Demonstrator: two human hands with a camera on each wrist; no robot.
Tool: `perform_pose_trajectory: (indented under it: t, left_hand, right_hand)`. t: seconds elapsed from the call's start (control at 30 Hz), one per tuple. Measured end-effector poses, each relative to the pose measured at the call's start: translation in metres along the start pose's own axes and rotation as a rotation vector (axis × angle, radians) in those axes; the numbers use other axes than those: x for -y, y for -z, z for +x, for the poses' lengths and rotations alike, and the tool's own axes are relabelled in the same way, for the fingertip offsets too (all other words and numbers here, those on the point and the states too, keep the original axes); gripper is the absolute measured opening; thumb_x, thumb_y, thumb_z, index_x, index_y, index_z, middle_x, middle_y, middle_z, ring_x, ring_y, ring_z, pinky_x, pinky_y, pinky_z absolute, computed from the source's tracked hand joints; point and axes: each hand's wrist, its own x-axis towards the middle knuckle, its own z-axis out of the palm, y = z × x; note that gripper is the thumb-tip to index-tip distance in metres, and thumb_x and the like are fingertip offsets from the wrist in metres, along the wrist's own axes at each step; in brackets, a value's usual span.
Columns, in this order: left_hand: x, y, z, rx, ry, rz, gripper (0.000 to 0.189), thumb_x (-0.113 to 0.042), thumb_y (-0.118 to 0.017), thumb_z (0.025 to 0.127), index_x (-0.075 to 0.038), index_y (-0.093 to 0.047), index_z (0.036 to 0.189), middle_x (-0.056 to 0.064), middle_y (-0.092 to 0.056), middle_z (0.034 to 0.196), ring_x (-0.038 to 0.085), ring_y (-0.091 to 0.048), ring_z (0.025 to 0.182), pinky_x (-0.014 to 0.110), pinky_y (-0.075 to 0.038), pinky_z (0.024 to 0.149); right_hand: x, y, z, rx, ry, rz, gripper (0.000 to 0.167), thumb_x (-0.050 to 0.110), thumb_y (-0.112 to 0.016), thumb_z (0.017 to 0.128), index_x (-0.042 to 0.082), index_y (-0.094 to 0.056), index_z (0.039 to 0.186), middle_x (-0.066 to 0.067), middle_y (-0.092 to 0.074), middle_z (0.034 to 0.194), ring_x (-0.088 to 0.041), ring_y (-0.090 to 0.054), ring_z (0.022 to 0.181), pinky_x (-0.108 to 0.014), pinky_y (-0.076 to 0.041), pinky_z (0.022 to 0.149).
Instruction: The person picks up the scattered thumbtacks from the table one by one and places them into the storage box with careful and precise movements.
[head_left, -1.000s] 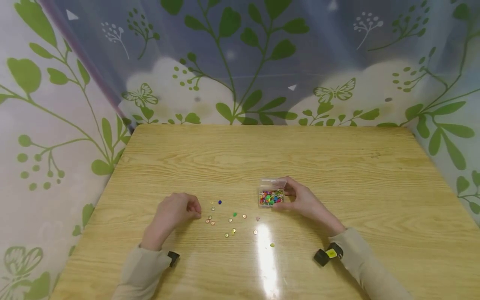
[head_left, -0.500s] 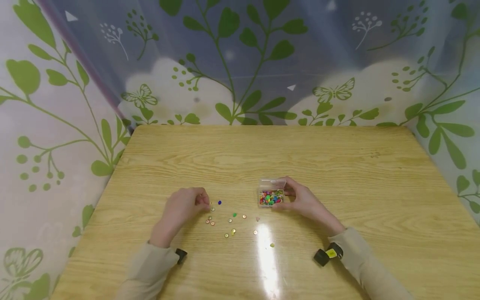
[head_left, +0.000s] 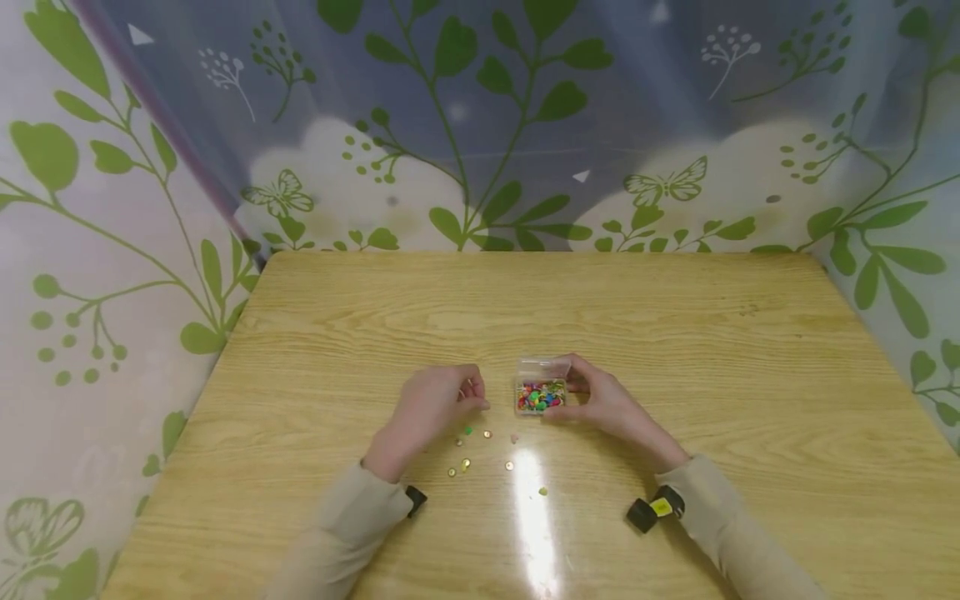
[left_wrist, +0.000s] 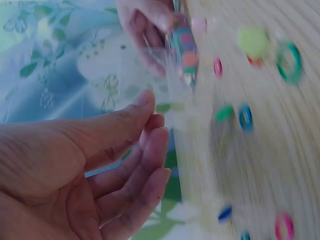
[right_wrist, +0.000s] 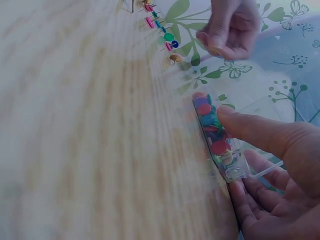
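Observation:
A small clear plastic box point(head_left: 541, 397) with its hinged lid raised holds many coloured thumbtacks point(right_wrist: 215, 135). My right hand point(head_left: 611, 404) grips the box by its right side, with the thumb at the front and fingers behind. My left hand point(head_left: 435, 408) hovers just left of the box, thumb and forefinger tips close together, the other fingers bent point(left_wrist: 132, 175). Whether a tack sits between those tips is too small or hidden to tell. Loose thumbtacks point(head_left: 487, 434) lie below and right of the left hand, including a green thumbtack point(head_left: 469, 430).
A wooden table point(head_left: 675, 325) bears everything. Nearer the front edge are a yellow thumbtack point(head_left: 543, 492) and a brassy thumbtack point(head_left: 509, 466). A leaf-patterned curtain point(head_left: 517, 125) borders the back and sides.
My left hand has moved right, across the left group of thumbtacks, and now covers where they lay. My right hand and the box have stayed in place.

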Motion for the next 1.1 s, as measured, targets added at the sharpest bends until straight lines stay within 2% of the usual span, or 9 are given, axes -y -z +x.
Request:
perform_pose_trajectory:
  t: [0.13, 0.3, 0.53, 0.63, 0.77, 0.87, 1.0, 1.1]
  left_hand:
    - [-0.014, -0.007, 0.009, -0.006, -0.033, -0.006, 0.016, -0.023, -0.080, 0.088, -0.023, -0.066, 0.080, -0.007, -0.072, 0.080, 0.010, -0.063, 0.069, 0.028, -0.046, 0.060]
    - [-0.024, -0.014, 0.018, -0.043, -0.055, 0.024, 0.010, -0.021, -0.079, 0.089, -0.022, -0.071, 0.084, -0.006, -0.076, 0.086, 0.012, -0.066, 0.070, 0.026, -0.045, 0.055]
    - [-0.033, -0.023, 0.026, -0.136, -0.047, 0.028, 0.004, -0.021, -0.078, 0.090, -0.018, -0.075, 0.089, -0.006, -0.077, 0.089, 0.005, -0.052, 0.053, 0.019, -0.035, 0.045]
    - [-0.034, -0.025, 0.027, -0.149, -0.039, 0.038, 0.004, -0.022, -0.079, 0.089, -0.019, -0.077, 0.091, -0.006, -0.078, 0.092, 0.004, -0.050, 0.052, 0.019, -0.034, 0.044]
    - [-0.029, -0.023, 0.024, -0.136, -0.016, 0.026, 0.004, -0.022, -0.078, 0.091, -0.020, -0.076, 0.094, -0.006, -0.077, 0.094, 0.004, -0.053, 0.056, 0.019, -0.036, 0.045]
    - [-0.022, -0.015, 0.020, -0.137, 0.005, 0.006, 0.004, -0.023, -0.077, 0.091, -0.020, -0.075, 0.094, -0.006, -0.077, 0.094, 0.005, -0.056, 0.057, 0.020, -0.037, 0.045]
    - [-0.007, -0.001, 0.014, -0.144, 0.053, 0.014, 0.005, -0.023, -0.077, 0.091, -0.020, -0.075, 0.094, -0.007, -0.076, 0.093, 0.006, -0.061, 0.064, 0.021, -0.040, 0.047]
    - [0.007, 0.008, 0.009, -0.112, 0.107, 0.020, 0.006, -0.021, -0.078, 0.090, -0.018, -0.075, 0.095, -0.007, -0.076, 0.093, 0.007, -0.064, 0.068, 0.023, -0.044, 0.052]
  right_hand:
    - [0.000, 0.000, 0.000, 0.003, 0.004, 0.011, 0.066, 0.020, -0.087, 0.081, 0.009, -0.054, 0.137, -0.020, -0.058, 0.137, -0.042, -0.058, 0.124, -0.057, -0.043, 0.107]
    - [0.002, 0.000, 0.000, 0.009, 0.014, 0.011, 0.066, 0.019, -0.086, 0.082, 0.009, -0.053, 0.138, -0.019, -0.057, 0.138, -0.041, -0.059, 0.123, -0.057, -0.043, 0.107]
    - [0.001, 0.001, 0.000, 0.005, 0.000, -0.007, 0.066, 0.020, -0.087, 0.082, 0.010, -0.054, 0.138, -0.018, -0.058, 0.138, -0.040, -0.059, 0.124, -0.057, -0.043, 0.108]
    - [0.001, 0.001, 0.000, 0.006, -0.005, -0.009, 0.067, 0.021, -0.087, 0.081, 0.011, -0.053, 0.138, -0.017, -0.059, 0.138, -0.040, -0.059, 0.124, -0.058, -0.042, 0.108]
    - [0.002, 0.001, 0.000, 0.006, -0.009, -0.008, 0.068, 0.021, -0.088, 0.080, 0.012, -0.053, 0.138, -0.017, -0.059, 0.138, -0.039, -0.059, 0.123, -0.058, -0.043, 0.107]
    - [0.002, 0.000, 0.001, 0.003, -0.013, -0.002, 0.069, 0.021, -0.088, 0.079, 0.014, -0.054, 0.138, -0.016, -0.059, 0.138, -0.039, -0.059, 0.123, -0.057, -0.043, 0.107]
    - [0.001, 0.000, 0.000, 0.002, -0.017, -0.001, 0.069, 0.023, -0.088, 0.079, 0.014, -0.054, 0.138, -0.016, -0.058, 0.139, -0.040, -0.058, 0.125, -0.057, -0.041, 0.109]
    - [0.000, 0.000, 0.000, 0.004, -0.018, -0.010, 0.070, 0.024, -0.088, 0.079, 0.013, -0.054, 0.139, -0.017, -0.057, 0.140, -0.041, -0.057, 0.126, -0.057, -0.040, 0.110]
